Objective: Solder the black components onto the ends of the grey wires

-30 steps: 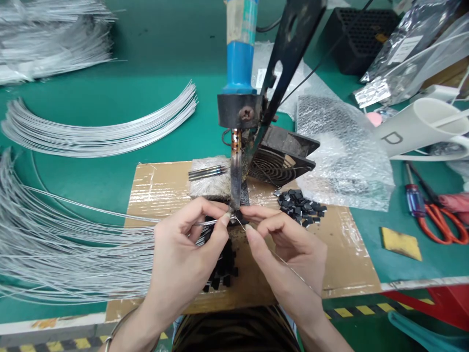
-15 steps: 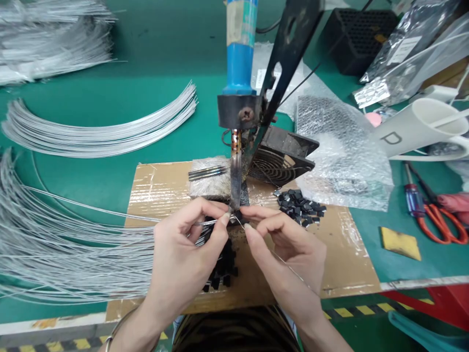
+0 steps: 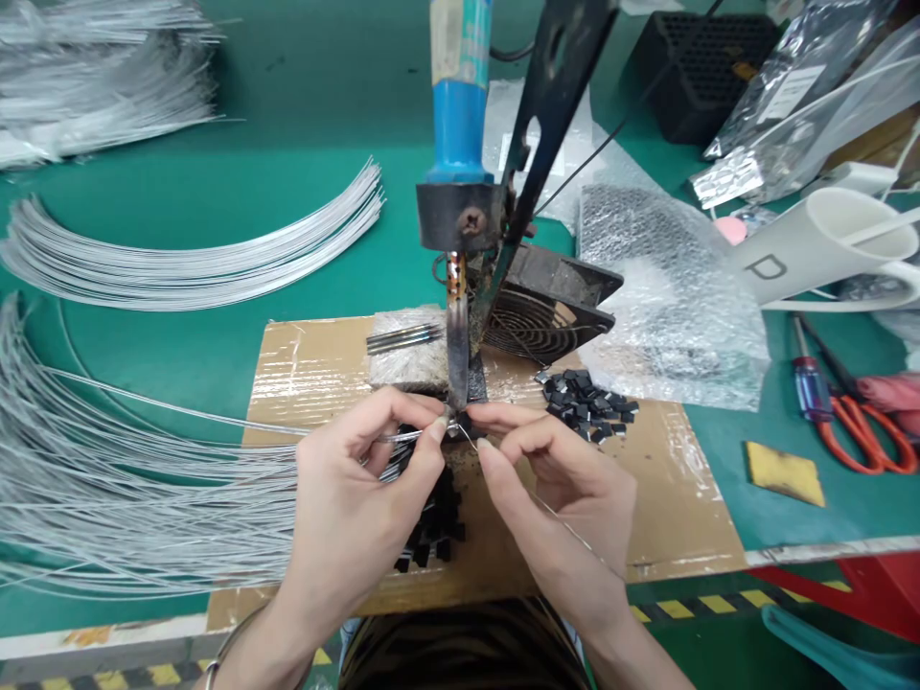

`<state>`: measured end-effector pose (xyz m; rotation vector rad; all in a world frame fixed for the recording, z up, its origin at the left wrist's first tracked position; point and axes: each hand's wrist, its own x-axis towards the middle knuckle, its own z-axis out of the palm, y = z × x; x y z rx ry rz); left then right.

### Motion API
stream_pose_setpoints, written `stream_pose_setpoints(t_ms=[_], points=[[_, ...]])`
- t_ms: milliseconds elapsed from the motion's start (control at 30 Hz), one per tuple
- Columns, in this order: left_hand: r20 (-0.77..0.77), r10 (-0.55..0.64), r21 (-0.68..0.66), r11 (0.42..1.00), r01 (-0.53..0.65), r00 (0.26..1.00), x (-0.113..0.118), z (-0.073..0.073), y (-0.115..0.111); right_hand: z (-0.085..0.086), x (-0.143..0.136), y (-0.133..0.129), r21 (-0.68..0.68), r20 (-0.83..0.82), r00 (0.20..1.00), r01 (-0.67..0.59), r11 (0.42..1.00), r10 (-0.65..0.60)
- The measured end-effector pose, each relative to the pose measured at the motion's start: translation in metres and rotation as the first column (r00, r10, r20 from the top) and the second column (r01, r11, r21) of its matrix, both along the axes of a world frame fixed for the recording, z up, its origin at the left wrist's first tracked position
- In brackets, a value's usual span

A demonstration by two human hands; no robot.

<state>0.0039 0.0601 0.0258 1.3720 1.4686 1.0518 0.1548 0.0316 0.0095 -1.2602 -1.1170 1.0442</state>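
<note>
Wire (image 3: 409, 436) is pinched between your left hand (image 3: 370, 494)'s thumb and finger, near the iron (image 3: 460, 129)'s tip. Your right hand (image 3: 564, 503) pinches a thin strand (image 3: 468, 438), its end at that spot. Dark pieces (image 3: 440, 522) lie beside your left hand; chips (image 3: 590, 407) sit near the fan (image 3: 542, 321). Leftward spreads a wire bundle (image 3: 144, 498); rightward lie a sponge (image 3: 785, 472), scissors (image 3: 855, 441) and a mug (image 3: 812, 244).

Two hands (image 3: 359, 508), one soldering iron (image 3: 458, 129), one fan (image 3: 536, 321) — plus one mug (image 3: 797, 254), one screwdriver (image 3: 812, 388), one yellow pad (image 3: 785, 472).
</note>
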Motion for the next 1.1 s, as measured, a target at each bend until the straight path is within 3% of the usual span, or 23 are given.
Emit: stream_pose_setpoints(t_ms=[1100], points=[[-0.039,-0.009,0.020,1.000,0.010,0.999,0.0005,0.0018,-0.0019,-0.0029,-0.0026,-0.0018,0.010,-0.004,1.000,0.011,1.000,-0.011]])
